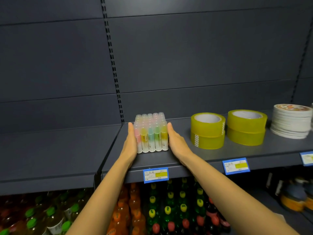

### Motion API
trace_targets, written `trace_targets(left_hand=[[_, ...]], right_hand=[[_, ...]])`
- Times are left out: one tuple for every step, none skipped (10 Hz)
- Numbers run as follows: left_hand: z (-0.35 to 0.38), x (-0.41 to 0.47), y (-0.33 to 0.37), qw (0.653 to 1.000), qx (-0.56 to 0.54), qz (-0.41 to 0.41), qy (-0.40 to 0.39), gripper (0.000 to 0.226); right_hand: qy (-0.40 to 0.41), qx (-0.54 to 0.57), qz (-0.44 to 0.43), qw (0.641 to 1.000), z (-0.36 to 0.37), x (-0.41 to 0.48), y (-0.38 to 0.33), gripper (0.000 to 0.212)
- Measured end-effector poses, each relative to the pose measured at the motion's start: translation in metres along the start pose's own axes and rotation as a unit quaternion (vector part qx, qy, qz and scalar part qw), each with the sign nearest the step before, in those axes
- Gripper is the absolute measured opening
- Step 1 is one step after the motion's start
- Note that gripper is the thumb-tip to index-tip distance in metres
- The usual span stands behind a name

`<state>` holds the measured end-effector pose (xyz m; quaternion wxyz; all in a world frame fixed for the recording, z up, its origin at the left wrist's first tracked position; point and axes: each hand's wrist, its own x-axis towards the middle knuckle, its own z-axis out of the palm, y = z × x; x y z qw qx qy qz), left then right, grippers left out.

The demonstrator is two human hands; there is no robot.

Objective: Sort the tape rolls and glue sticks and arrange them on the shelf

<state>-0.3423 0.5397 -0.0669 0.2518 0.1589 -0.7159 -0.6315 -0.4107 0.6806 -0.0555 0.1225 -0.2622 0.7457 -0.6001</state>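
A square block of several pastel glue sticks (151,133) stands upright on the dark grey shelf (169,160), near its left end. My left hand (131,141) presses flat against the block's left side, fingers straight. My right hand (176,141) presses flat against its right side in the same way. To the right stand two stacks of yellow-tinted clear tape rolls, one (208,131) nearer the glue sticks and one (246,127) further right, each two rolls high. A stack of thin white tape rolls (291,122) sits at the far right.
Blue price tags (155,174) (236,165) hang on the shelf's front edge. Bottled drinks (169,209) fill the shelf below. A neighbouring shelf bay (50,150) lies to the left, and the slotted upright (111,56) divides the back panels.
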Motion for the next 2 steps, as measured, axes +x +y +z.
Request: trace_targets(left_hand=[[0.002, -0.001, -0.001, 0.998, 0.030, 0.001, 0.048, 0.082], [0.000, -0.004, 0.002, 0.992, 0.014, 0.011, 0.128, 0.075]], right_hand=[[0.050, 0.010, -0.057, 0.997, 0.001, -0.009, -0.004, 0.048], [0.079, 0.030, -0.091, 0.992, -0.009, -0.020, -0.001, 0.038]])
